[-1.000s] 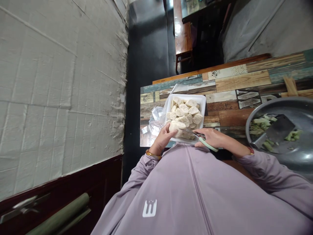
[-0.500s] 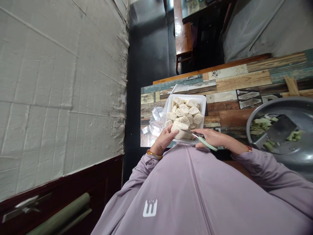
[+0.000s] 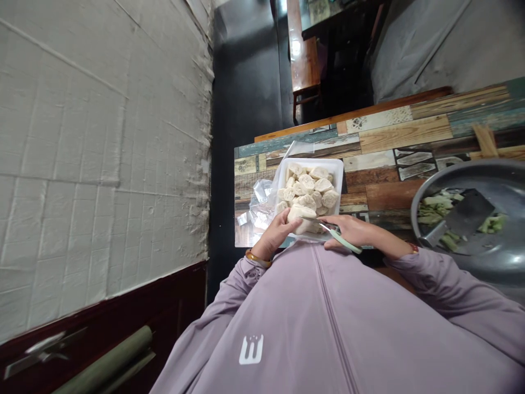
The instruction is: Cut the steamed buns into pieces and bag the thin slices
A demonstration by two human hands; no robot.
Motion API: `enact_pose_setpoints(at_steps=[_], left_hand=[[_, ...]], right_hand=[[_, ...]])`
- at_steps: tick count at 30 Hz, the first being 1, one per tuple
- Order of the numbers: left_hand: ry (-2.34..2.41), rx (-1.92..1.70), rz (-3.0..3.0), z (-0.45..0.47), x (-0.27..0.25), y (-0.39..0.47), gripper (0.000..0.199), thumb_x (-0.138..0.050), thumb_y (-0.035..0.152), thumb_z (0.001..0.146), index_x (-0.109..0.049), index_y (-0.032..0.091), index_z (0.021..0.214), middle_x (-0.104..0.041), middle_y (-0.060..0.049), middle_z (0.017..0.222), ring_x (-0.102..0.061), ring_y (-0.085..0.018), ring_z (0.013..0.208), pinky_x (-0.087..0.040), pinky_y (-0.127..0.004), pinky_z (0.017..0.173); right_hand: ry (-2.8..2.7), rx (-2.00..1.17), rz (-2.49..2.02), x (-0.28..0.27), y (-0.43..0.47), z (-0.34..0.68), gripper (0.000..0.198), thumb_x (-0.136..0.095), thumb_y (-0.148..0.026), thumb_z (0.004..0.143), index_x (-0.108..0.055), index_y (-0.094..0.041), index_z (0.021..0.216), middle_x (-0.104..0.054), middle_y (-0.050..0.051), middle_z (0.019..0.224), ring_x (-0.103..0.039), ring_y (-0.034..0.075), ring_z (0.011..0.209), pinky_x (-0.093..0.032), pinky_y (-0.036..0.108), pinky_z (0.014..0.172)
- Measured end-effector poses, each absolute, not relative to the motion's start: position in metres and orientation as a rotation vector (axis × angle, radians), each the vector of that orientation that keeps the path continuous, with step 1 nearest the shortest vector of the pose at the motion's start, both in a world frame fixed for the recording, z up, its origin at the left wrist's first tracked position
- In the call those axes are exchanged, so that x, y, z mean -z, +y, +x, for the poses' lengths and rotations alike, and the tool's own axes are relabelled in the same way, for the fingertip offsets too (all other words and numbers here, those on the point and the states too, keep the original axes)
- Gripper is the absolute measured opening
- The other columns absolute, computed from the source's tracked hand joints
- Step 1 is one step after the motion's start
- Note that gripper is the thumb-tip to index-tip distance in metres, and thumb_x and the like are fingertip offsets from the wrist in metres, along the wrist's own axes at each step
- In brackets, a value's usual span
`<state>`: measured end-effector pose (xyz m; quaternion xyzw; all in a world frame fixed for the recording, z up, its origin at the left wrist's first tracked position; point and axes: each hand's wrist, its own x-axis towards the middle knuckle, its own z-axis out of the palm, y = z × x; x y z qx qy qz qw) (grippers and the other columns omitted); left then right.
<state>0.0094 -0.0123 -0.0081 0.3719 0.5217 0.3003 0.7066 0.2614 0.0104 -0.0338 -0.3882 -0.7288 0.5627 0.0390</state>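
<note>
My left hand [image 3: 278, 233] grips a pale, rounded piece of food [image 3: 298, 220] that looks like a roll of dough or tofu; its exact kind I cannot tell. In my right hand [image 3: 349, 232] are scissors [image 3: 342, 241] with light green handles. Their blades lie against the right side of the pale roll. Both hands are over the near edge of a white tray [image 3: 337, 174]. Several cut pale pieces [image 3: 305, 183], rough on their cut faces, are heaped in it.
Crumpled clear plastic wrap [image 3: 262, 200] lies left of the tray on the wood-patterned table [image 3: 381, 194]. To the right, a large metal basin [image 3: 416, 210] holds a cleaver [image 3: 471, 213] and chopped greens [image 3: 437, 209]. A wooden bench [image 3: 305, 71] stands beyond the table.
Almost nothing differs. The view has shifted slightly, and both hands keep their hold on the pale roll and the scissors.
</note>
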Motion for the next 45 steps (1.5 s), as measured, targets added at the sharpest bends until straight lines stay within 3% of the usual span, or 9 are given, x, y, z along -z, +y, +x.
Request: enact_pose_setpoints(at_steps=[7, 17, 28, 39, 45], left_hand=[[1.164, -0.593, 0.871, 0.009, 0.006, -0.011, 0.053, -0.076, 0.045, 0.08, -0.064, 0.012, 0.119, -0.07, -0.011, 0.114, -0.064, -0.022, 0.1, -0.05, -0.029, 0.085], [1.163, -0.614, 0.87, 0.006, 0.004, -0.008, 0.046, -0.078, 0.04, 0.078, -0.066, 0.013, 0.115, -0.072, -0.01, 0.109, -0.065, -0.023, 0.098, -0.05, -0.03, 0.084], [1.323, -0.737, 0.821, 0.002, 0.016, -0.01, 0.046, -0.077, 0.044, 0.078, -0.069, 0.014, 0.111, -0.07, -0.008, 0.106, -0.063, -0.02, 0.092, -0.049, -0.029, 0.08], [1.251, -0.669, 0.827, 0.004, 0.012, -0.012, 0.049, -0.078, 0.047, 0.076, -0.069, 0.015, 0.112, -0.072, -0.008, 0.102, -0.065, -0.022, 0.092, -0.051, -0.031, 0.082], [1.32, -0.588, 0.986, 0.004, 0.015, -0.014, 0.049, -0.075, 0.046, 0.078, -0.069, 0.016, 0.115, -0.072, -0.009, 0.107, -0.065, -0.025, 0.096, -0.052, -0.035, 0.086]], right_hand=[[-2.227, -1.784, -1.15, 0.033, 0.017, 0.251, 0.077, -0.079, -0.047, 0.069, -0.061, -0.02, 0.138, -0.073, 0.01, 0.12, -0.07, 0.03, 0.102, -0.055, 0.036, 0.085], [-2.193, -1.733, -1.1, 0.038, 0.013, 0.257, 0.042, -0.066, -0.044, 0.083, -0.075, -0.024, 0.12, -0.079, 0.002, 0.1, -0.073, 0.028, 0.094, -0.053, 0.03, 0.075], [-2.283, -1.441, -1.257, 0.048, 0.002, 0.262, 0.049, -0.068, -0.051, 0.083, -0.072, -0.023, 0.123, -0.077, 0.009, 0.115, -0.072, 0.031, 0.103, -0.055, 0.036, 0.085], [-2.175, -1.769, -1.302, 0.034, 0.005, 0.257, 0.066, -0.075, -0.044, 0.073, -0.064, -0.02, 0.134, -0.073, 0.008, 0.124, -0.069, 0.029, 0.11, -0.053, 0.034, 0.093], [-2.183, -1.758, -1.268, 0.036, 0.008, 0.248, 0.066, -0.075, -0.039, 0.073, -0.063, -0.02, 0.135, -0.074, 0.008, 0.12, -0.07, 0.029, 0.104, -0.054, 0.033, 0.086]])
